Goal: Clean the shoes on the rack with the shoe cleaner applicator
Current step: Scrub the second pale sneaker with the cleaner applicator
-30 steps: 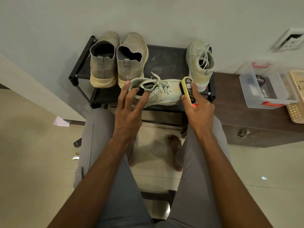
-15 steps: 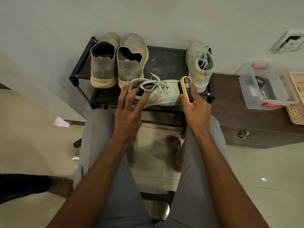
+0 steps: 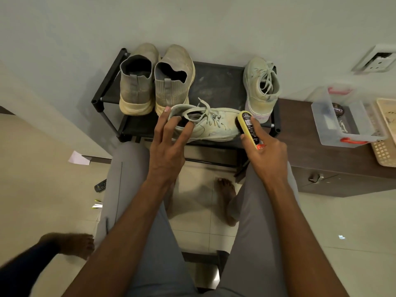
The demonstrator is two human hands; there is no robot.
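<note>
I see a pale green lace-up sneaker (image 3: 211, 125) lying sideways at frame centre on the front edge of a black metal-frame shoe rack (image 3: 216, 82), its dark shelf fabric dusty. A worn grey knit slip-on pair (image 3: 156, 82) with yellowed soles stands upper left of centre; the matching sneaker (image 3: 261, 87) stands upright at the rack's right end. Grey wall behind, cream floor tiles below, dark wood cabinet (image 3: 334, 168) right, carrying a clear plastic box (image 3: 347, 120). My left hand (image 3: 168, 144) has fingers splayed and resting on the sneaker's collar, grip loose. My right hand (image 3: 264, 153) grips the yellow oblong shoe cleaner applicator (image 3: 249, 128), its head touching the sneaker's toe.
</note>
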